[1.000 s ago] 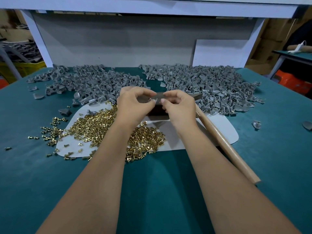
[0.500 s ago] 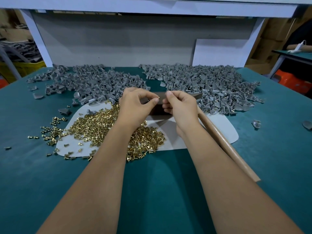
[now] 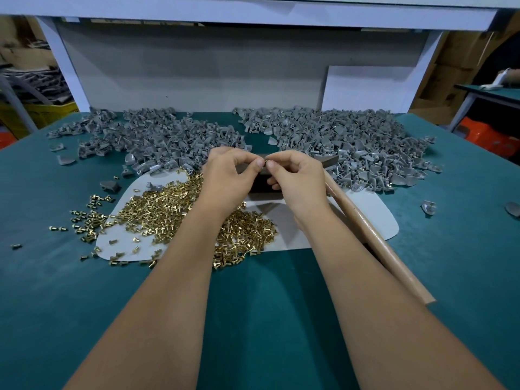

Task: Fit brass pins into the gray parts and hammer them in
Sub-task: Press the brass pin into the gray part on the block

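Observation:
My left hand (image 3: 229, 175) and my right hand (image 3: 297, 178) meet fingertip to fingertip above a dark block (image 3: 263, 185) on the white mat (image 3: 368, 212). A small brass pin (image 3: 265, 162) shows between the fingertips, pinched by my right thumb and forefinger. My left hand pinches a small gray part, almost wholly hidden by the fingers. Loose brass pins (image 3: 157, 209) lie heaped on the mat under my left forearm. Gray parts lie in two heaps, one at the back left (image 3: 157, 139) and one at the back right (image 3: 351, 142).
A hammer lies at my right, its wooden handle (image 3: 374, 237) slanting toward the table's front and its head (image 3: 329, 161) behind my right hand. Stray pins (image 3: 90, 218) and single gray parts (image 3: 429, 206) dot the green table (image 3: 267, 305). A white board (image 3: 374, 88) leans at the back.
Both hands have stayed over the block. The fingertips have shifted slightly and closed together, and the brass pin now shows between them.

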Available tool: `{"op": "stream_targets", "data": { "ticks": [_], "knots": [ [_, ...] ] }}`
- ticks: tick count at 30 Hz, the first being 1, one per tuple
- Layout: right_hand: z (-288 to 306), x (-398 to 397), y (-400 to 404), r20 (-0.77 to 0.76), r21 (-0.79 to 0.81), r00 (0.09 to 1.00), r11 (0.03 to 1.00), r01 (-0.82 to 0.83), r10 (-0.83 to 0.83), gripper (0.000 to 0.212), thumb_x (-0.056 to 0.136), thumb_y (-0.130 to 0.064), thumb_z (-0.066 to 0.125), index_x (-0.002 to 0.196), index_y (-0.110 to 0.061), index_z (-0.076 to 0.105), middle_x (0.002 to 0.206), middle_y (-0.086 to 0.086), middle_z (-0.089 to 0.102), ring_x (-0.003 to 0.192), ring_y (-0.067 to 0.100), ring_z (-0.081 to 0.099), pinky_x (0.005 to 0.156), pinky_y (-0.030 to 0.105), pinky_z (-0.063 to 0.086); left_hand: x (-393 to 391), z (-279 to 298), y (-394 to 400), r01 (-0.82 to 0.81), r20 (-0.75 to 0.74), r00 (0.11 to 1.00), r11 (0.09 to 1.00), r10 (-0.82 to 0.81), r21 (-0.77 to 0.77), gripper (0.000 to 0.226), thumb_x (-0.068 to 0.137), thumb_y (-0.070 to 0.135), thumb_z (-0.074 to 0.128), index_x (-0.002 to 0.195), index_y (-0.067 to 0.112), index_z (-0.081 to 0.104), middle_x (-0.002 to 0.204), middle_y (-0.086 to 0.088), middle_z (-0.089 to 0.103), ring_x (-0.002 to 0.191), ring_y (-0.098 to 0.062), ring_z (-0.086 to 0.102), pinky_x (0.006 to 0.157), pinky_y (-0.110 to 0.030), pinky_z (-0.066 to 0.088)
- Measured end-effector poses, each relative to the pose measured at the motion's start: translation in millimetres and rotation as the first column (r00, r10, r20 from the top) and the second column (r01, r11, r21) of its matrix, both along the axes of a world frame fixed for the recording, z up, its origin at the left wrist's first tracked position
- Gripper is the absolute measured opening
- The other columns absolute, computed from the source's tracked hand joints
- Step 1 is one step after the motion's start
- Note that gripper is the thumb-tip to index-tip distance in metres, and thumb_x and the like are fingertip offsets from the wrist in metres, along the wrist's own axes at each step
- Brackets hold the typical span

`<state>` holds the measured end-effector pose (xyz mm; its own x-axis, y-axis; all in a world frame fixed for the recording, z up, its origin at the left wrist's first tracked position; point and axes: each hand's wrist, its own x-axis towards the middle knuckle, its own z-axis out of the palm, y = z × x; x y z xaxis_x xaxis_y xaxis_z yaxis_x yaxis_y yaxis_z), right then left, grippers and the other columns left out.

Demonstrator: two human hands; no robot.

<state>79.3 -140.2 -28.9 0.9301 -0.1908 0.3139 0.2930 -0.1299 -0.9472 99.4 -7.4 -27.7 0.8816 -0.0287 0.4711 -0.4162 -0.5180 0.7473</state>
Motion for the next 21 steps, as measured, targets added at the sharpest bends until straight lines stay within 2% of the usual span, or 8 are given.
{"op": "stream_targets", "data": {
  "ticks": [3, 6, 8, 11, 13, 16, 18, 21],
  "knots": [
    [0, 2, 0, -0.016, -0.005, 1.0, 1.0, 0.018, -0.018, 0.014, 0.089, -0.005, 0.062, 0.085, -0.017, 0.066, 0.08, 0.004, 0.068, 0.058, 0.002, 0.06, 0.06, 0.02, 0.051, -2, 0, -3, 0.021, 0.01, 1.0, 1.0, -0.021, 0.005, 0.013, 0.094, 0.024, 0.066, 0.095, 0.02, 0.077, 0.104, -0.001, 0.069, 0.121, -0.023, 0.05, 0.104, -0.046, 0.041],
    [1, 6, 3, 0.031, -0.152, 0.997, 0.985, 0.079, -0.075, 0.019, 0.091, -0.009, 0.058, 0.079, -0.023, 0.058, 0.081, -0.003, 0.064, 0.07, -0.001, 0.058, 0.068, 0.016, 0.049, -6, 0, -7, -0.049, 0.038, 0.998, 0.997, 0.047, 0.051, 0.014, 0.095, 0.028, 0.063, 0.096, 0.024, 0.076, 0.102, 0.01, 0.067, 0.121, -0.018, 0.043, 0.108, -0.048, 0.032],
    [5, 10, 3, 0.087, -0.255, 0.987, 0.955, 0.154, -0.136, 0.02, 0.092, -0.012, 0.057, 0.078, -0.027, 0.055, 0.078, -0.011, 0.059, 0.071, -0.004, 0.054, 0.065, 0.011, 0.043, -7, 1, -8, -0.144, 0.032, 0.989, 0.99, 0.144, -0.01, 0.017, 0.097, 0.027, 0.058, 0.103, 0.029, 0.074, 0.101, 0.021, 0.06, 0.119, -0.012, 0.036, 0.11, -0.047, 0.029],
    [10, 22, 0, 0.08, -0.369, 0.987, 0.916, 0.158, -0.138, 0.019, 0.093, -0.015, 0.055, 0.079, -0.028, 0.053, 0.079, -0.012, 0.056, 0.073, 0.002, 0.051, 0.068, 0.024, 0.042, -5, 0, -2, -0.206, -0.074, 0.977, 0.971, 0.198, -0.125, 0.027, 0.096, 0.021, 0.057, 0.114, 0.037, 0.069, 0.101, 0.033, 0.041, 0.126, -0.013, 0.034, 0.114, -0.044, 0.025],
    [11, 29, 1, 0.046, -0.466, 0.992, 0.876, 0.124, -0.117, 0.019, 0.094, -0.016, 0.054, 0.079, -0.028, 0.052, 0.078, -0.012, 0.056, 0.074, 0.003, 0.051, 0.07, 0.029, 0.043, -4, -2, 1, -0.187, -0.155, 0.974, 0.975, 0.168, -0.118, 0.031, 0.092, 0.024, 0.06, 0.117, 0.041, 0.067, 0.098, 0.032, 0.031, 0.133, -0.019, 0.032, 0.116, -0.045, 0.024],
    [13, 35, 5, 0.022, -0.585, 0.994, 0.806, 0.096, -0.103, 0.016, 0.093, -0.017, 0.053, 0.08, -0.026, 0.054, 0.08, -0.009, 0.057, 0.076, 0.01, 0.053, 0.073, 0.034, 0.046, 1, -7, 3, -0.155, -0.179, 0.974, 0.986, 0.141, -0.068, 0.029, 0.09, 0.028, 0.063, 0.116, 0.039, 0.068, 0.103, 0.026, 0.043, 0.138, -0.014, 0.025, 0.118, -0.047, 0.022],
    [16, 37, 6, 0.01, -0.649, 0.995, 0.757, 0.079, -0.096, 0.013, 0.092, -0.017, 0.053, 0.083, -0.024, 0.056, 0.085, -0.004, 0.06, 0.081, 0.017, 0.055, 0.075, 0.036, 0.047, 3, -8, 3, -0.154, -0.162, 0.976, 0.987, 0.144, -0.05, 0.018, 0.09, 0.029, 0.065, 0.103, 0.041, 0.069, 0.098, 0.032, 0.044, 0.138, -0.015, 0.025, 0.117, -0.044, 0.022],
    [20, 37, 7, -0.01, -0.735, 0.995, 0.676, 0.058, -0.096, 0.012, 0.091, -0.016, 0.052, 0.083, -0.024, 0.057, 0.087, -0.001, 0.061, 0.083, 0.02, 0.057, 0.073, 0.036, 0.048, 6, -8, 2, -0.154, -0.146, 0.978, 0.988, 0.15, -0.02, 0.013, 0.09, 0.032, 0.066, 0.089, 0.044, 0.064, 0.111, 0.023, 0.062, 0.137, -0.017, 0.027, 0.114, -0.043, 0.023]
  ]
}}
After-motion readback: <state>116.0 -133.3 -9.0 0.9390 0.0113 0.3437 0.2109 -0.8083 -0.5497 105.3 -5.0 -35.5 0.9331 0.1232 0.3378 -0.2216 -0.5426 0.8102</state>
